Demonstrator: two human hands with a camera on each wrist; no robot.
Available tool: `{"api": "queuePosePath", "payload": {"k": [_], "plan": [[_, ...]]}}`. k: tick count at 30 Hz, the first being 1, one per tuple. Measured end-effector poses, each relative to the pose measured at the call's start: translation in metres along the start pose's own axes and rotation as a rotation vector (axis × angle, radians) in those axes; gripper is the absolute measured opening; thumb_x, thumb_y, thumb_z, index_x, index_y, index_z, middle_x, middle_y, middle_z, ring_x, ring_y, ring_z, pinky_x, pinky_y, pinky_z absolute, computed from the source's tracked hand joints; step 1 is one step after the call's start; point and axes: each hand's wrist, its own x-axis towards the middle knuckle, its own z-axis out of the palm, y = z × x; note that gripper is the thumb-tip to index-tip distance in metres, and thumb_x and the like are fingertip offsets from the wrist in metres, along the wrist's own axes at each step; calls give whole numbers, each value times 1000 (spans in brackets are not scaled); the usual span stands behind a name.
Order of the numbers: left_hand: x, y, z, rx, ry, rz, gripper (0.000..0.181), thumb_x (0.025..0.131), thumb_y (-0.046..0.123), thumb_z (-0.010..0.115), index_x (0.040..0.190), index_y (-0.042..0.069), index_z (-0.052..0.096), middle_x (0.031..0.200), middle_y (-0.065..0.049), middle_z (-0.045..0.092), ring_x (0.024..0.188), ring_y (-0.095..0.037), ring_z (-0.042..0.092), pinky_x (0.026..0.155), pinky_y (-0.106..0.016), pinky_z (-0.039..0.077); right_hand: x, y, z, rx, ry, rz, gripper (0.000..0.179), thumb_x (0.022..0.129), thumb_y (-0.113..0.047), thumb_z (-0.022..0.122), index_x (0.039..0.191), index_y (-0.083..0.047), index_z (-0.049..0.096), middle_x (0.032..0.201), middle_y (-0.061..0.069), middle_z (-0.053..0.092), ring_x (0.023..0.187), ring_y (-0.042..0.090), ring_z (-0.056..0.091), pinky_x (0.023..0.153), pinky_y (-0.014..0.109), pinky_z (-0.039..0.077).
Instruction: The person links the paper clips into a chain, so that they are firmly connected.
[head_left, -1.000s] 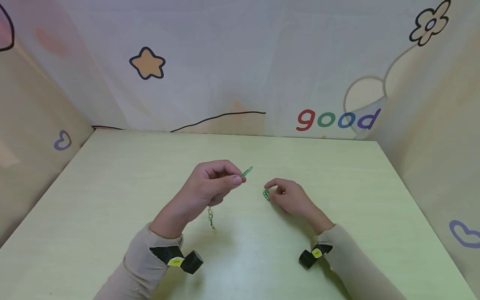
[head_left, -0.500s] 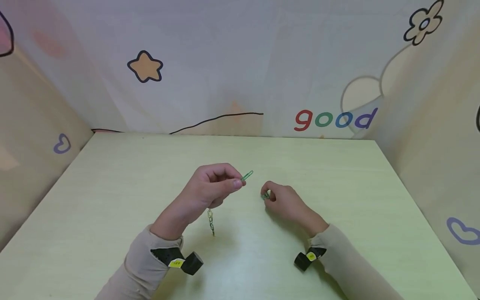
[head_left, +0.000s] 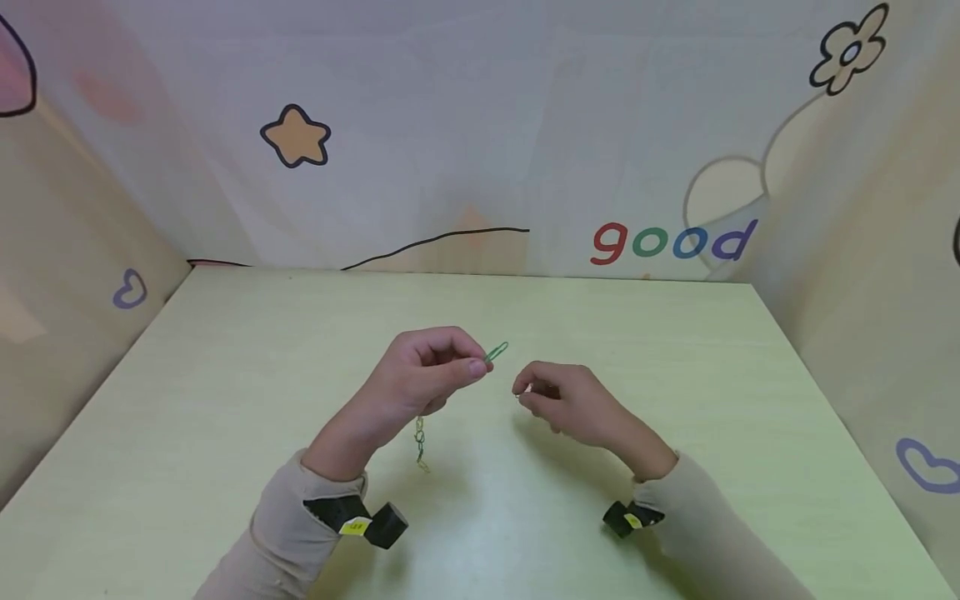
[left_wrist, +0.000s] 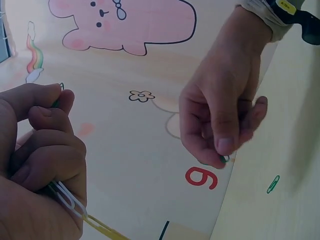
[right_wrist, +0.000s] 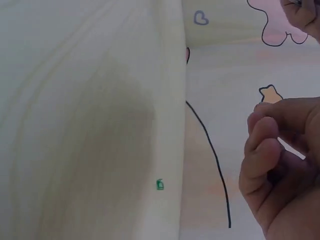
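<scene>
My left hand (head_left: 427, 371) pinches a green paper clip (head_left: 497, 352) between thumb and index finger, its looped end sticking out to the right. From under the curled fingers hangs a paper clip chain (head_left: 420, 442); white and yellow links show in the left wrist view. Opposite it, my right hand (head_left: 573, 400) is raised above the table, thumb and fingertips together on a small paper clip (left_wrist: 225, 158). Only a green and pale bit of that clip shows; the fingers hide the rest. Another green paper clip (left_wrist: 273, 184) lies on the table near the right hand.
Both hands are over the pale table (head_left: 262, 350). A printed cloth backdrop (head_left: 420, 150) stands along the far edge and both sides. Each wrist wears a black strap with a small camera (head_left: 386, 525).
My right hand has closed its fingertips on a paper clip, risen off the table and come slightly left. My left hand stays nearly still while the hanging chain sways a little.
</scene>
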Motion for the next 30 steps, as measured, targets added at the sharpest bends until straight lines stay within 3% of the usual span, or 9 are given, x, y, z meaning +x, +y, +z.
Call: {"api": "queuePosePath", "payload": {"k": [5,8,13,22,26,30], "plan": [[1,0,3,44,19,-14,14,95,8,67,101,-4,67,63,2,38,50,-12,26,47,-23,21,-9,-16,-9,102,33,-49,16,99,-3,63,111,-6,73,84,7,65,57,19,59,56,31,53],[2,-3,5,104,32,-7,11,95,8,67,101,-1,69,69,0,47,57,-13,35,52,-24,30,-14,-26,-12,170,40,-75,20,99,1,60,116,-3,70,91,6,70,60,23,64,61,35,58],[2,-7,7,200,44,15,8,96,10,68,100,3,71,84,-5,60,72,-17,47,64,-28,40,-19,-39,-14,258,58,-28,9,98,0,63,108,-1,62,94,9,73,63,32,68,61,38,59],[1,-6,11,334,62,-19,10,98,16,66,101,11,74,73,-2,54,63,-16,41,58,-28,36,-27,-53,-19,277,144,21,13,94,-7,72,94,-1,61,79,13,63,64,28,64,62,37,59],[0,-6,14,387,82,-22,8,98,17,67,100,16,75,68,1,51,61,-14,39,57,-27,35,-29,-55,-21,315,149,3,9,97,-5,68,97,2,61,82,15,64,67,29,67,65,38,59],[1,-6,16,481,106,18,8,97,15,68,99,18,75,74,4,57,63,-12,44,57,-27,39,-30,-57,-21,330,154,-24,6,99,-2,63,101,3,62,86,14,65,71,29,69,68,39,60]]}}
